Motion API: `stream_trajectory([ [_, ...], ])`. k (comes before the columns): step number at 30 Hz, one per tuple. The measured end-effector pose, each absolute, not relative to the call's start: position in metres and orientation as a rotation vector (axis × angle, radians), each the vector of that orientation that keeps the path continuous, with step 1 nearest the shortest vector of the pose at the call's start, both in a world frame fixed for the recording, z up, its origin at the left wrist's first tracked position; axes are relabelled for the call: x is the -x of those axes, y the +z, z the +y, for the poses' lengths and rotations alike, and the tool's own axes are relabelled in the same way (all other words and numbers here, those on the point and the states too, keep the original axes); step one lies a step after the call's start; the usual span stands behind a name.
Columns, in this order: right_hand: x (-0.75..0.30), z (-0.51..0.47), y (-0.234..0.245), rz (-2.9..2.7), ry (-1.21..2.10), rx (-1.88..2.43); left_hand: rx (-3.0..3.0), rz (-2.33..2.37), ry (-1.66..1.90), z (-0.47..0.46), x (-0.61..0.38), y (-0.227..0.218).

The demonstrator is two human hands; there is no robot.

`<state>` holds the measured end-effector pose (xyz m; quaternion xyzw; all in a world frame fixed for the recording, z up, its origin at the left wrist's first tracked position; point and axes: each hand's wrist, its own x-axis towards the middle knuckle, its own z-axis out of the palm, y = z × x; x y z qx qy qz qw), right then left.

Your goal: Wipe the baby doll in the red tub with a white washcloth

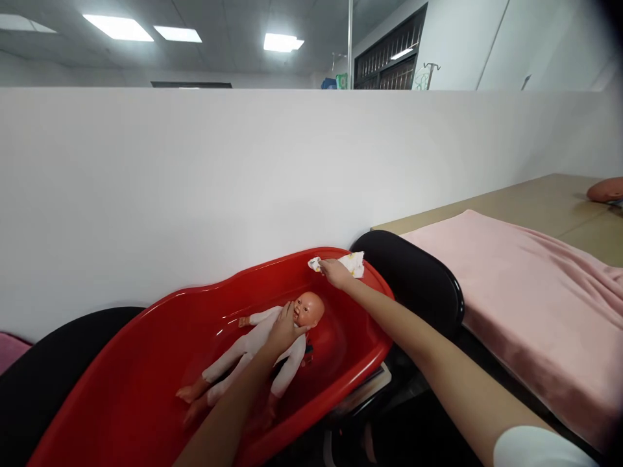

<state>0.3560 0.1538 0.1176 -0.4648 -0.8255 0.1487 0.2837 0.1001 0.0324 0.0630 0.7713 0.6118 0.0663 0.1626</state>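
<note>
In the head view, a baby doll (257, 338) with white body and limbs lies on its back inside a red baby bathtub (363, 375). My left hand (285, 332) is on its upper chest, fingers by the chin and thumb toward the far side of the neck. The doll's head (309, 309) points to the tub's right end. Above that end, at the rim, my right hand (335, 272) is closed around a white patterned cloth (354, 263). Parts of the cloth stick out on both sides of the fist. My left forearm hides part of the doll's lower body.
Black chair backs (413, 272) stand at both ends of the tub. A pink-covered bed (516, 285) lies to the right, with a beige surface (535, 201) behind it. A white partition (195, 175) rises directly behind the tub.
</note>
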Motion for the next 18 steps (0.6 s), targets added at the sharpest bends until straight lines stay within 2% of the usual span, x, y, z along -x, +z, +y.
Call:
stream_trajectory([
  [6,-0.331,0.178,0.098,-2.366,0.512,1.157,-2.125,1.755,0.299,0.035,-0.107,0.050],
  [13,-0.330,0.169,0.101,-2.460,0.495,1.054,-2.102,1.689,0.387,0.031,-0.103,0.052],
  [15,-0.326,0.161,0.103,-2.464,0.628,0.984,-2.104,1.664,0.432,0.029,-0.103,0.055],
  [18,-0.320,0.151,0.104,-2.454,1.004,0.818,-2.100,1.587,0.480,0.025,-0.104,0.059],
])
